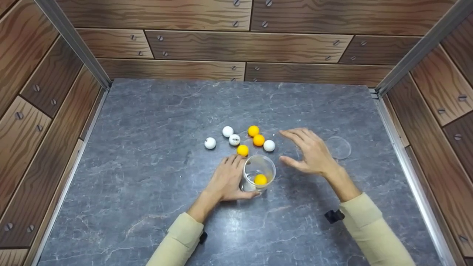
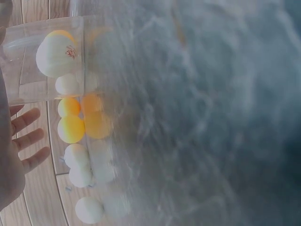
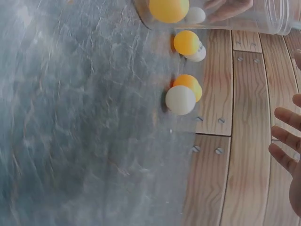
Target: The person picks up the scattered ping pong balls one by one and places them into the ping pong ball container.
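Clear plastic forms the round, open-topped jar on the table, just before the cluster of balls. One glossy orange ball lies at its bottom; a white ball with red print also looks to be inside, judging by the left wrist view. The jar should be light, stiff and rather slippery, easily tipped; it is best held round the wall below the rim. The left hand has its grip clamped there, fingers at the far left side, thumb at the near side.

Beyond it sit three loose orange balls and four loose white balls, likely hollow, light and quick to roll, so a fingertip pinch around the middle should suit them. Just right of these hovers the right hand, its grip apart and holding nothing. Farther right, a clear, flat plastic disc lies on the grey marbled table. Beige sleeves cover the forearms; wood-patterned panels enclose the sides and back.
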A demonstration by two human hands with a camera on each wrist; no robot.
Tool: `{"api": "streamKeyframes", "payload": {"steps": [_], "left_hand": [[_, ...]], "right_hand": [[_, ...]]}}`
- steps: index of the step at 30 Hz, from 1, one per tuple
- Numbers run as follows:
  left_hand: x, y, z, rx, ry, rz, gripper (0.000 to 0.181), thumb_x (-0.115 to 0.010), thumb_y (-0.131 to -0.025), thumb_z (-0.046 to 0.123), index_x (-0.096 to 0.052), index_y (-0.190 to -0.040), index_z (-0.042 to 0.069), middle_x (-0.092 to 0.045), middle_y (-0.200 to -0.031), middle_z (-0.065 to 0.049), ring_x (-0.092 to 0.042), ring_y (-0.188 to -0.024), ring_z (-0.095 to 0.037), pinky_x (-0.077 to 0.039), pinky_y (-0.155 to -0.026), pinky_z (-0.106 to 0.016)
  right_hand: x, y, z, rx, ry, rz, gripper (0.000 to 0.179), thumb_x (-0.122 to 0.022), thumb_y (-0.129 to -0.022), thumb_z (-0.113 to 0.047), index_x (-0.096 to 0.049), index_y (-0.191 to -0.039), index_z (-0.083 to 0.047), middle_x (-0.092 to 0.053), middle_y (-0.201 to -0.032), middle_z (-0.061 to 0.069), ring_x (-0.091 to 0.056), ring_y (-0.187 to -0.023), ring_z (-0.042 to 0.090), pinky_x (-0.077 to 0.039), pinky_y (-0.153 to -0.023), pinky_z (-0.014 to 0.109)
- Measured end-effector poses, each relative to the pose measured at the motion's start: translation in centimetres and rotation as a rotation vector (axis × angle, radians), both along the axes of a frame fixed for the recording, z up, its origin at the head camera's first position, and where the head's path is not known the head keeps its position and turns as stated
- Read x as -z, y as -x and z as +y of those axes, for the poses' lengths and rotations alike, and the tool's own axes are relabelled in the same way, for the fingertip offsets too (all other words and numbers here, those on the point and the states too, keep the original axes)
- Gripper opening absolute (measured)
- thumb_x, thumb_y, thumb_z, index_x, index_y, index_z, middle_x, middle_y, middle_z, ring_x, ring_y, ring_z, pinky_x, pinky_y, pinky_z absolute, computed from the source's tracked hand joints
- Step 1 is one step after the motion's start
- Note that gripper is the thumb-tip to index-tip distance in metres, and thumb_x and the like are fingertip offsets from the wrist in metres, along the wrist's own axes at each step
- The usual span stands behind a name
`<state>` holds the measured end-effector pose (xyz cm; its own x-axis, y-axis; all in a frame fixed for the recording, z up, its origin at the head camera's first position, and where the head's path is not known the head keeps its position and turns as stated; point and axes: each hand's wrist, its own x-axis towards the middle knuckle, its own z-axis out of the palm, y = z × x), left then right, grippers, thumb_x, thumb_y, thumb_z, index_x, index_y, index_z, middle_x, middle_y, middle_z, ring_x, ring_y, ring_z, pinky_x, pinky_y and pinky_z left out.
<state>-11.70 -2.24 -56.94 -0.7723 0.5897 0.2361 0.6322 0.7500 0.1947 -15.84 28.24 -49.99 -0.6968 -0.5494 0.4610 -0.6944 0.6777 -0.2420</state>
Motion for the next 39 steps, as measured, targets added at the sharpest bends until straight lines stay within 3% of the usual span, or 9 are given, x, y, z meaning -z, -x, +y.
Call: {"api": "streamKeyframes", "payload": {"steps": [10,24,31,39], "left_hand": [[0.0,-0.1,0.0,-0.004,0.013,-0.006,0.109,-0.059,-0.076,0.09,-0.049,-0.147,0.007,-0.059,-0.142,-0.01,-0.058,-0.131,-0.029,-0.052,-0.108,-0.045],[0.1,-0.1,-0.1,-0.006,0.0,0.019,0.105,-0.059,-0.075,0.091,-0.052,-0.142,0.01,-0.061,-0.137,-0.007,-0.06,-0.126,-0.026,-0.054,-0.103,-0.043],[0.1,-0.1,0.0,-0.007,-0.013,0.007,0.102,-0.064,-0.075,0.088,-0.052,-0.14,0.011,-0.062,-0.134,-0.007,-0.06,-0.124,-0.026,-0.054,-0.1,-0.042],[0.2,-0.1,0.0,-0.003,-0.014,0.011,0.104,-0.06,-0.076,0.09,-0.052,-0.142,0.011,-0.062,-0.136,-0.007,-0.06,-0.125,-0.026,-0.054,-0.102,-0.043]], "right_hand": [[2.8,0.7,0.1,0.078,0.063,-0.036,0.073,-0.082,-0.084,-0.046,-0.062,-0.145,-0.012,-0.071,-0.134,0.011,-0.066,-0.12,0.033,-0.054,-0.104,0.053],[6.2,1.6,-0.2,0.14,0.015,-0.184,0.074,-0.077,-0.09,-0.05,-0.057,-0.15,-0.012,-0.067,-0.14,0.015,-0.062,-0.127,0.037,-0.045,-0.113,0.057],[7.0,2.2,-0.6,0.145,-0.034,-0.242,0.076,-0.076,-0.091,-0.053,-0.055,-0.151,-0.011,-0.065,-0.143,0.016,-0.06,-0.131,0.038,-0.045,-0.115,0.059],[7.5,2.9,-0.8,0.133,-0.082,-0.248,0.076,-0.076,-0.091,-0.053,-0.055,-0.15,-0.01,-0.066,-0.14,0.017,-0.061,-0.128,0.038,-0.047,-0.112,0.059]]}}
